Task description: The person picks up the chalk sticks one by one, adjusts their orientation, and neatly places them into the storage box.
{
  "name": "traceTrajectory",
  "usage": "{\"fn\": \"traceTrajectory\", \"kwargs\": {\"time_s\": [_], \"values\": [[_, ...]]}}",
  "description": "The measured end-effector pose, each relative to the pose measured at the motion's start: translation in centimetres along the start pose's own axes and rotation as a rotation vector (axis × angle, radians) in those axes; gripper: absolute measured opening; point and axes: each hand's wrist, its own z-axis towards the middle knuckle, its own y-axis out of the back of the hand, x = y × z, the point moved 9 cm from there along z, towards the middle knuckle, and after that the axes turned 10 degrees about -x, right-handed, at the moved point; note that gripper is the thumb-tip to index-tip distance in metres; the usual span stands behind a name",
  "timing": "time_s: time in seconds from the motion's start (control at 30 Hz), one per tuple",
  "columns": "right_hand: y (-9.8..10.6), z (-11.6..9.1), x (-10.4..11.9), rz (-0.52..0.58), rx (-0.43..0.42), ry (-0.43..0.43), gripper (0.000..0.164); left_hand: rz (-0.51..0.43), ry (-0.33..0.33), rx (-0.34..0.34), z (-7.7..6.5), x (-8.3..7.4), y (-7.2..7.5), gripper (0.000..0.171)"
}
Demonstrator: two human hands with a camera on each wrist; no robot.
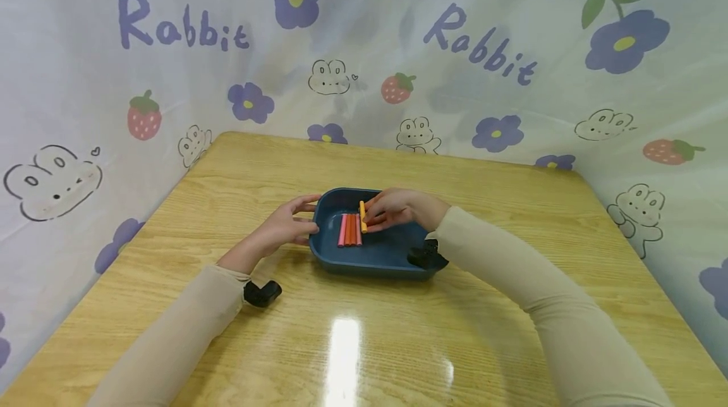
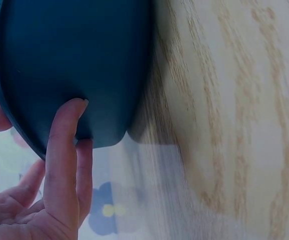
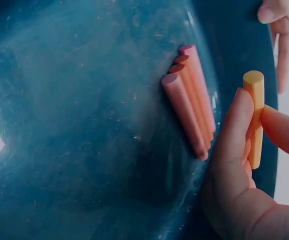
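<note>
A dark blue tray [image 1: 375,264] with raised walls stands on the table. My left hand [image 1: 282,225] holds its left end; in the left wrist view, fingers [image 2: 63,160] lie against the outer wall and another reaches the rim. Over the tray, my right hand [image 1: 398,208] pinches a yellow chalk stick [image 3: 256,120] between thumb and fingers. Below and beside it, several pink and orange chalk sticks [image 1: 349,230] lie side by side on the tray floor, near its left end. The right hand covers part of the tray's far side.
The wooden table [image 1: 273,344] extends around the tray on all sides. A white cloth [image 1: 364,34] printed with rabbits, flowers and strawberries hangs behind and at the sides. Black wrist devices sit at the left cuff [image 1: 263,294] and the right cuff [image 1: 428,255].
</note>
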Motion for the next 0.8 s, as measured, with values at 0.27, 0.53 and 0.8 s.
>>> {"fn": "traceTrajectory", "kwargs": {"time_s": [0.27,0.53,0.8], "values": [[-0.6,1.1,-1.4,-0.098,0.014,-0.063,0.045,-0.005,-0.008,0.013,0.1,0.0,0.0,0.071],[-0.9,0.9,-1.8,-0.119,-0.006,-0.088,0.048,0.005,0.000,0.002,0.1,0.0,0.1,0.071],[-0.9,0.4,-1.4,-0.154,0.004,-0.070,0.032,0.007,-0.007,0.009,0.0,0.0,0.1,0.070]]}}
